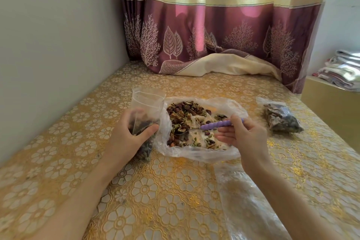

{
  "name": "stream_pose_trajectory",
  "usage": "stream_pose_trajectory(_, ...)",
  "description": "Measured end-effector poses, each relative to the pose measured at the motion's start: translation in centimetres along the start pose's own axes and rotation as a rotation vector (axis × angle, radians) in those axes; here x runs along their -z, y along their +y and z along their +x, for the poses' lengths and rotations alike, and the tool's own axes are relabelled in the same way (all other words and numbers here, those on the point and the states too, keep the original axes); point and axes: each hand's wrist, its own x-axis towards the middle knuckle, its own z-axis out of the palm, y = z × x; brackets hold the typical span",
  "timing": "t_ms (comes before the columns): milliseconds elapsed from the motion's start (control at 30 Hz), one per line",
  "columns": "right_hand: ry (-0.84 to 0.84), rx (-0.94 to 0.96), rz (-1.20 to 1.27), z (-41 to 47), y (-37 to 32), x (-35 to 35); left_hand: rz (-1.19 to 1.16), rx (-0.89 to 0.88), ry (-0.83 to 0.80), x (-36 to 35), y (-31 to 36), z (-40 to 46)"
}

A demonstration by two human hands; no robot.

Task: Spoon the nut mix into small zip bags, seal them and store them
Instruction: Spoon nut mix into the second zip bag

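On a table point(175, 200) covered with a gold flower-patterned cloth, the left hand point(129, 136) grips a small zip bag point(145, 107), fingers and thumb curled round its lower half; the bag stands upright with its mouth open at the top and is partly filled with nuts. Just beside it, toward 3 o'clock, lies a big clear plastic bag point(196, 154) spread flat, with the nut mix point(183, 117) heaped mostly on its left and far sides. The right hand point(241, 134) pinches the purple handle of a spoon point(216, 124), fingers curled round it, and the metal bowl of the spoon is down in the mix near the middle of the plastic. At 3 o'clock from the heap, well apart, a filled zip bag point(280, 119) lies on its side. At 5 o'clock, near the right forearm, lie empty clear bags point(245, 204). A purple-and-cream curtain point(214, 35) hangs at 12 o'clock, its hem resting on the table.
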Motion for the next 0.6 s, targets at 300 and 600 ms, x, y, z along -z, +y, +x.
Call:
stream_pose_trajectory(300,0.096,-0.034,-0.028,0.5,-0.4,1.1,0.044,-0.007,-0.011,0.0,0.1,0.0)
stream_pose_trajectory(600,0.144,0.008,0.095,1.9,-2.4,1.0,0.085,0.014,-0.035,-0.5,-0.3,0.1)
